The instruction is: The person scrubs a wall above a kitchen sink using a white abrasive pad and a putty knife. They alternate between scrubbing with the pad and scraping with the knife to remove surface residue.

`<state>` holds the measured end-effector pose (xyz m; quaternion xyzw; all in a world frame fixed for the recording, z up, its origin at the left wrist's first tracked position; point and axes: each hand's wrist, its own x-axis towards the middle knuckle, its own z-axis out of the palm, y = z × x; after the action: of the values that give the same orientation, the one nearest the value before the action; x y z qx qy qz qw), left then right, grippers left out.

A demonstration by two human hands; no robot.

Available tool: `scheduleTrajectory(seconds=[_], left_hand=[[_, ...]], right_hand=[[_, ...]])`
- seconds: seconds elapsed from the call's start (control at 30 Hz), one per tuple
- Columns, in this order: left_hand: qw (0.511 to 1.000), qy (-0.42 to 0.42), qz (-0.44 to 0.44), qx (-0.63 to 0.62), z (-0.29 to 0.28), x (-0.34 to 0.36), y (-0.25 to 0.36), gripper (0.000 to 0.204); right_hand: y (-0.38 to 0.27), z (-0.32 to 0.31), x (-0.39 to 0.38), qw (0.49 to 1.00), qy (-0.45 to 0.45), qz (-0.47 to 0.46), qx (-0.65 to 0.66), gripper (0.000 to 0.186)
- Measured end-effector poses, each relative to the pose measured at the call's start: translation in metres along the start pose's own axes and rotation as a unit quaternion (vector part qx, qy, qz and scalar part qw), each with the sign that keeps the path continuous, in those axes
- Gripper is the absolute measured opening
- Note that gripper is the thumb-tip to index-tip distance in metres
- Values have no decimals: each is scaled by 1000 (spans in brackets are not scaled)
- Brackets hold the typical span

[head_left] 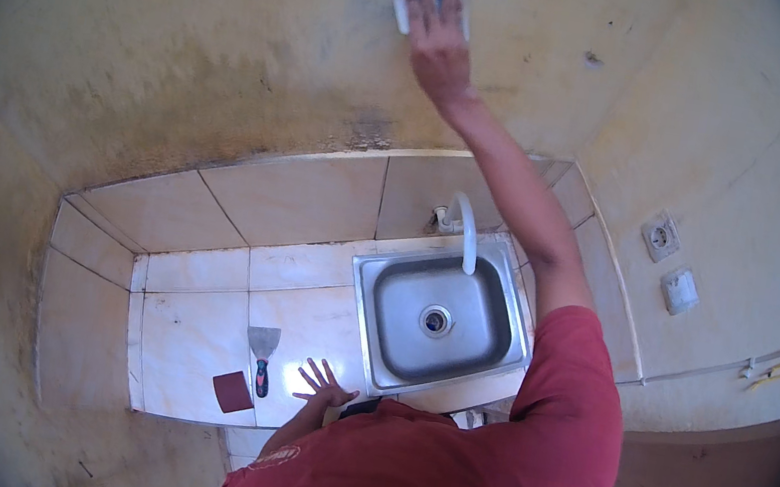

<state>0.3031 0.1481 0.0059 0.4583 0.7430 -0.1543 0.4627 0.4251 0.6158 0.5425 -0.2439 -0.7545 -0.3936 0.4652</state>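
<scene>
High on the stained wall (273, 14), my right hand (438, 44) presses against a flat piece with white edges (402, 16). My fingers lie over most of that piece, and a bit of blue shows between them, so its kind is unclear. My left hand (326, 387) rests on the tiled counter (303, 316) with its fingers spread, left of the sink. To the left of that hand lies a putty knife (263, 356) with a wide metal blade and a black and red handle. Beside its handle is a square of dark red sandpaper (233, 391).
A steel sink (435, 323) is set into the counter, with a white curved faucet (468, 230) above its back edge. A power socket (660, 236) and a white switch box (680, 290) are on the right wall. Beige tiles (307, 193) line the wall behind the counter.
</scene>
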Motion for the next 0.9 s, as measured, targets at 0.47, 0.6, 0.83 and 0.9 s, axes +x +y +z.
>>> scheduleTrajectory(seconds=[0.47, 0.6, 0.83, 0.9], left_hand=[[1000, 15, 4, 7, -3, 1, -2, 139], [1000, 26, 4, 7, -2, -1, 0, 139], [999, 31, 2, 15, -1, 0, 6, 140], [999, 36, 1, 28, -7, 0, 6, 140]], right_hand=[[37, -14, 29, 998, 26, 45, -36, 60], [21, -9, 23, 996, 32, 66, -44, 60], [45, -23, 17, 999, -21, 5, -35, 59], [44, -7, 33, 991, 62, 110, 35, 60]])
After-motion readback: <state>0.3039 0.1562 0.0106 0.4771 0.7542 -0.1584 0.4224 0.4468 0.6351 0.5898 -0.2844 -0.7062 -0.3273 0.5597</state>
